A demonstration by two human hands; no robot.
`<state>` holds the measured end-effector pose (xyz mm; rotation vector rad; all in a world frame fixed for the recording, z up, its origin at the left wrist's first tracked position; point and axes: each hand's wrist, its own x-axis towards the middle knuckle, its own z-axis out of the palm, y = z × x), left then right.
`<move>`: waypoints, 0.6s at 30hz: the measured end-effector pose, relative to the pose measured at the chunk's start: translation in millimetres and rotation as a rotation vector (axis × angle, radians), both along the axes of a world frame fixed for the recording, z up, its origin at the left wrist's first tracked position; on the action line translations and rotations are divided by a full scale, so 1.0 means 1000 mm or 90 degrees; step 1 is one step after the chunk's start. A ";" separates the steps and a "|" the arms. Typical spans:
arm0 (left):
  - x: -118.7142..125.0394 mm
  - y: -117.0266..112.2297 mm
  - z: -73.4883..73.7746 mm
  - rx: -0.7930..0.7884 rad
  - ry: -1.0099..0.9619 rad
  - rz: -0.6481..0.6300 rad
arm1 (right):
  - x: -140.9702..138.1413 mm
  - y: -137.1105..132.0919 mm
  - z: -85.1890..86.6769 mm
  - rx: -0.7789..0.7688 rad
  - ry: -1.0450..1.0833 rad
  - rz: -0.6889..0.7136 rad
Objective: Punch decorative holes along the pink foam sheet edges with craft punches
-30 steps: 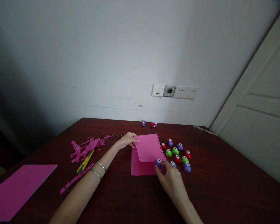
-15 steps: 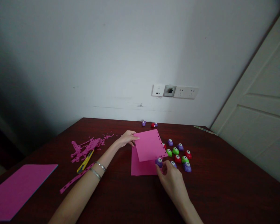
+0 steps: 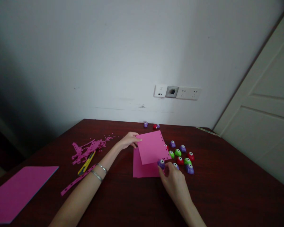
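Note:
My left hand (image 3: 130, 140) pinches the left edge of a square pink sheet (image 3: 152, 146), which is held tilted above the table. Small punched holes run down the sheet's right side and along part of its bottom edge. Underneath lie more pink sheets (image 3: 139, 171), partly covered by it. Between the fingers of my right hand (image 3: 174, 179) is a purple craft punch (image 3: 161, 163) with a round white-and-black top, at the held sheet's lower right corner. Several more punches in green (image 3: 178, 152), red (image 3: 190, 156) and purple (image 3: 189, 169) stand just right of the sheet.
To the left lie pink paper scraps (image 3: 92, 148), a yellow utility knife (image 3: 86, 164) and a punched pink strip (image 3: 73, 183). A large pink sheet (image 3: 21, 192) rests at the table's left edge. More punches (image 3: 145, 125) sit at the back by the wall (image 3: 123, 63).
The held pink sheet has shifted very slightly to the right. Both hands stay almost in the same place, with the purple punch still at the sheet's corner.

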<state>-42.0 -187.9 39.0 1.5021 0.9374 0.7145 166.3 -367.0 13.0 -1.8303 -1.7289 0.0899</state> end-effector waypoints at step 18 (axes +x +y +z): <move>0.007 -0.009 0.002 -0.003 -0.015 -0.008 | -0.003 0.000 0.002 -0.001 -0.081 -0.029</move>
